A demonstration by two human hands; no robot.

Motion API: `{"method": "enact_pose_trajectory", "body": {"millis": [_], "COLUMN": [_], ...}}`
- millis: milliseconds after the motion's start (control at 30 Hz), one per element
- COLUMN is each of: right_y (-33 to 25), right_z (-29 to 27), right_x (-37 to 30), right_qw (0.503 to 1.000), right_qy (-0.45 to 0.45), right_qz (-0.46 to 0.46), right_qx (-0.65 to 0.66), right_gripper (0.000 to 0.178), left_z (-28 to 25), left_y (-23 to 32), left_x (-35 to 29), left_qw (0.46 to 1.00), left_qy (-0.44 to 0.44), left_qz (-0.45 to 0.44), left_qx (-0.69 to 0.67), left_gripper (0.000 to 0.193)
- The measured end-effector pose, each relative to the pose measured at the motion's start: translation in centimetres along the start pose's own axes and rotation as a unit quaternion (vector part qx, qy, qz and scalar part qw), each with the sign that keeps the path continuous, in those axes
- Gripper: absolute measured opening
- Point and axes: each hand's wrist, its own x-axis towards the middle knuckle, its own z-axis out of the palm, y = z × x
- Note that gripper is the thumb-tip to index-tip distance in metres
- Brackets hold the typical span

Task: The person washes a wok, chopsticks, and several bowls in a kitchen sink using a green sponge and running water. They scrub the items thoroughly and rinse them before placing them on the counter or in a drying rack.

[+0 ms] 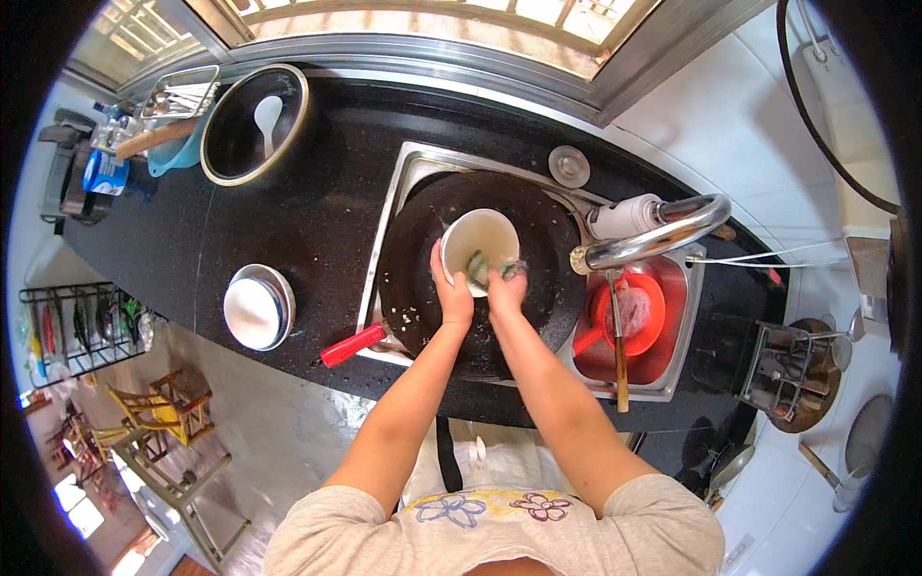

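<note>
Black counter (327, 211) all round, white bowl (480, 233) over the wok (413, 274)! Left hand (454, 296) half-curled round its side, right hand (507, 291) bunched on a green thing (475, 265) inside. Scrubbing looks unfinished; crumbs (408, 317) dot the wok; bowl stack (254, 313) at nine o'clock, washed or not, unclear.

Black table (317, 206) to the left of the wok (415, 254) gives a hand passage as far as stacked bowls (254, 312), while a red handle (352, 346) juts into its nearer stretch. A curved faucet (663, 235) and a wooden-handled tool (620, 374) over a red vessel (655, 309) obstruct the wok's right; a white bowl (482, 235), left hand (455, 296) and right hand (506, 293) crowd its middle.
</note>
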Motion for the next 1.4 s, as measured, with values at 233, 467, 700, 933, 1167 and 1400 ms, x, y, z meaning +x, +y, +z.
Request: {"method": "enact_pose_trajectory", "body": {"millis": [233, 467, 700, 933, 1167, 1400], "right_y": [-9.3, -13.1, -14.5, -11.6, -7.0, -1.6], "right_z": [-3.0, -1.2, 0.4, -0.3, -0.8, 0.3], "right_x": [3.4, 5.1, 4.5, 4.4, 2.7, -1.2], "right_qw": [0.894, 0.626, 0.578, 0.772, 0.921, 0.997], "right_qy": [-0.17, -0.259, -0.226, -0.15, -0.025, 0.009], "right_qz": [-0.264, -0.609, -0.663, -0.488, -0.24, 0.005], "right_qx": [-0.321, -0.412, -0.419, -0.378, -0.307, -0.073], "right_gripper": [0.037, 0.02, 0.019, 0.034, 0.04, 0.036], "left_z": [-3.8, -1.0, -1.4, -2.8, -3.1, -1.3], "left_y": [0.8, 8.1, 7.6, 6.1, 4.5, 3.8], "left_x": [2.9, 7.1, 5.6, 3.3, 1.4, 0.0], "left_qw": [0.973, 0.833, 0.833, 0.899, 0.953, 0.978], "left_qy": [-0.138, -0.325, -0.315, -0.22, -0.11, -0.036], "left_qz": [-0.078, -0.096, -0.011, -0.052, -0.074, -0.046], "left_qx": [0.17, 0.438, 0.455, 0.374, 0.271, 0.199], "left_gripper": [0.056, 0.048, 0.045, 0.052, 0.055, 0.054]}}
